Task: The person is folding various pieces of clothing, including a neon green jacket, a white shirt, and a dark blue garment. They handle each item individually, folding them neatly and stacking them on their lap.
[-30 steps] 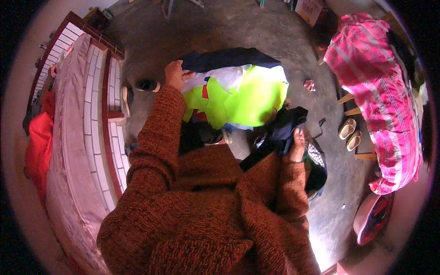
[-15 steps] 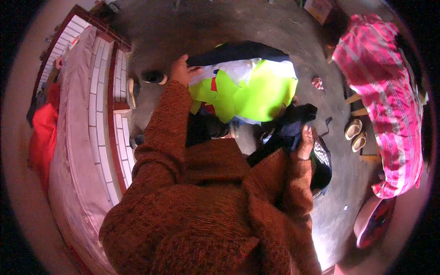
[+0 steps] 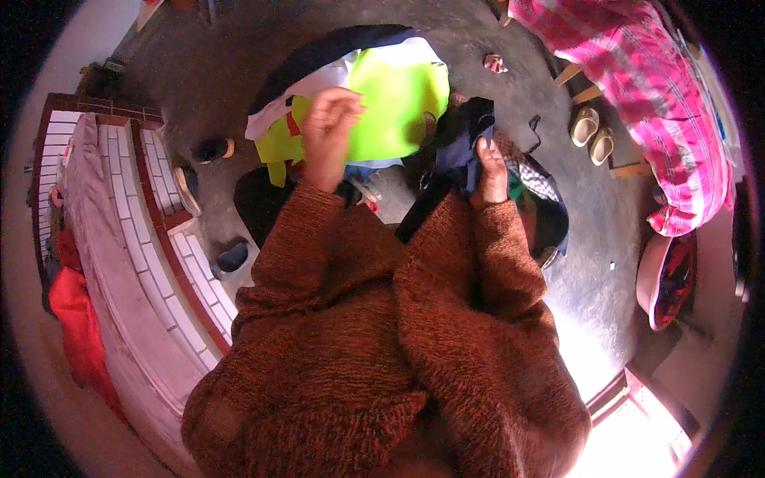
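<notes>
A piece of neon-yellow cloth (image 3: 398, 99) with white parts and a dark navy band (image 3: 343, 48) along its far edge is spread low in front of me. Over its left part is my left hand (image 3: 328, 135), slightly blurred, fingers loosely bent and apart, with nothing visible in them. My right hand (image 3: 492, 174) is closed on a dark navy cloth (image 3: 462, 139) bunched at the right of the yellow one. Below that hand lie a checked black-and-white cloth (image 3: 539, 182) and other dark fabric, partly hidden by my sleeve.
On the left, a pink cloth (image 3: 119, 263) covers a white-tiled ledge (image 3: 151, 239); dark shoes (image 3: 231, 256) stand by it. Pale clogs (image 3: 594, 135) sit on the grey floor at right, near a seat draped in pink plaid (image 3: 669, 119). A pink basin (image 3: 652, 279) is at far right.
My left hand has left the far left corner of the yellow cloth and come inward over it. The right hand keeps hold of the navy cloth. The whole view has shifted.
</notes>
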Demonstrator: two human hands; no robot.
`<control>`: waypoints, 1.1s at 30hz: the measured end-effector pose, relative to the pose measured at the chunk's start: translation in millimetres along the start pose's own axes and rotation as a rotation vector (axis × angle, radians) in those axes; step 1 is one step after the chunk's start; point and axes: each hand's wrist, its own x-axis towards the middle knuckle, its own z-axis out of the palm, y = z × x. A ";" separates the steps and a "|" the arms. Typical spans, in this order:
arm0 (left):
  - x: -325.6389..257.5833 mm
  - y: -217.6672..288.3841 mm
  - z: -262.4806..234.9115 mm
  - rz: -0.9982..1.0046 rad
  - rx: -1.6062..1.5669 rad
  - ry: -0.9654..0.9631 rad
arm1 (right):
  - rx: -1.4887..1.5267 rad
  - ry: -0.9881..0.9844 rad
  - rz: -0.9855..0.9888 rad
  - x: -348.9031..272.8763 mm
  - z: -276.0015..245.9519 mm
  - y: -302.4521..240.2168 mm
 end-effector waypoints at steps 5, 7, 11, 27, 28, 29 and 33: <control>-29.3 -11.5 57.0 -0.234 -0.023 -0.350 | 0.022 -0.050 0.002 -3.2 5.9 -0.4; -34.4 -17.5 67.8 -0.118 0.098 -0.348 | -0.049 -0.082 0.009 -4.7 3.9 0.4; -33.4 -20.4 73.4 -0.116 0.128 -0.339 | -0.127 -0.170 0.041 -9.3 9.0 -1.2; -21.9 -25.1 53.5 -0.237 -0.140 -0.240 | -0.528 -0.366 0.004 -14.3 17.0 3.3; -21.5 -22.4 51.2 -0.236 -0.168 -0.238 | -0.497 -0.361 -0.003 -15.5 18.1 2.2; -20.9 -20.1 47.4 -0.235 -0.195 -0.236 | -0.467 -0.356 -0.010 -16.7 18.8 1.6; -18.7 -6.7 37.4 -0.258 -0.233 -0.188 | -1.010 -0.301 -0.172 -32.7 28.5 -6.0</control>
